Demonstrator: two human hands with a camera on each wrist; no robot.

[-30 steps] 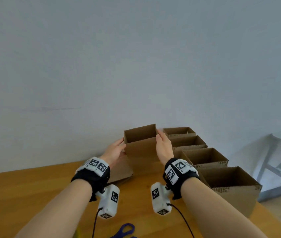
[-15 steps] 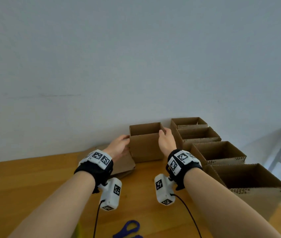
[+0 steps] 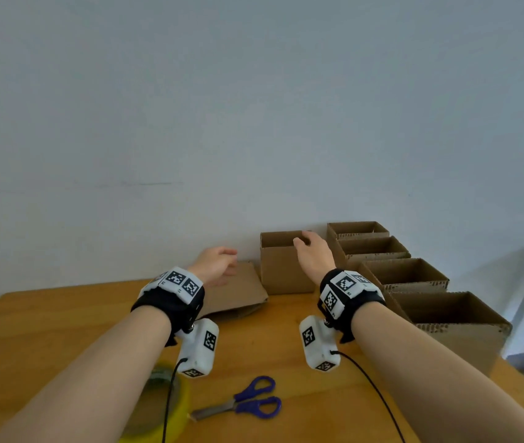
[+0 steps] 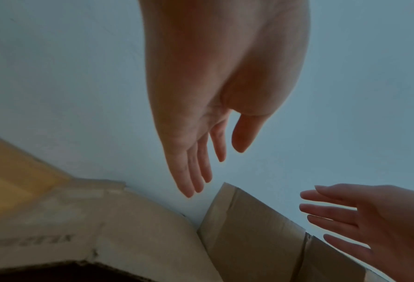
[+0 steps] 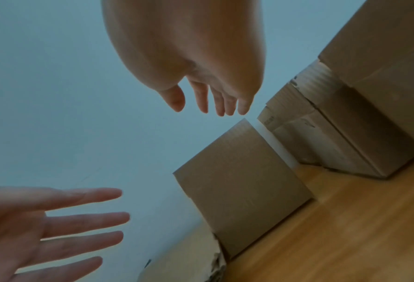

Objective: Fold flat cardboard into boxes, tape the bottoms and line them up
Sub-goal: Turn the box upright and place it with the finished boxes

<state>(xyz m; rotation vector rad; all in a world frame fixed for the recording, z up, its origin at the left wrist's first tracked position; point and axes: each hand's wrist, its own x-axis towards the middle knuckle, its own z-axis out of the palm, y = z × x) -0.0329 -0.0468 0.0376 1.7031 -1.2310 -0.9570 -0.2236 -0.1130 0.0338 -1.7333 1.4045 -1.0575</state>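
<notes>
Box (image 3: 284, 266) stands open-topped on the table (image 3: 46, 318) against the wall (image 3: 254, 107), at the far end of a row; four more boxes (image 3: 404, 273) run from beside it toward our right, each near or touching the next. Our right hand (image 3: 313, 254) hovers at the box's right top corner with fingers relaxed and spread, holding nothing; the right wrist view shows the fingertips (image 5: 221, 110) just above the box's top corner, apart from it. Our left hand (image 3: 214, 263) hangs over the flat cardboard (image 3: 238, 292) that lies left of the box, fingers straight and loose, gripping nothing; in the left wrist view its fingers (image 4: 194, 177) point down at the gap between cardboard and box. Nearer us on the table lie blue-handled scissors (image 3: 244, 401), closed, and a tape roll (image 3: 158, 407) partly hidden under our left forearm; both are well apart from the boxes.
</notes>
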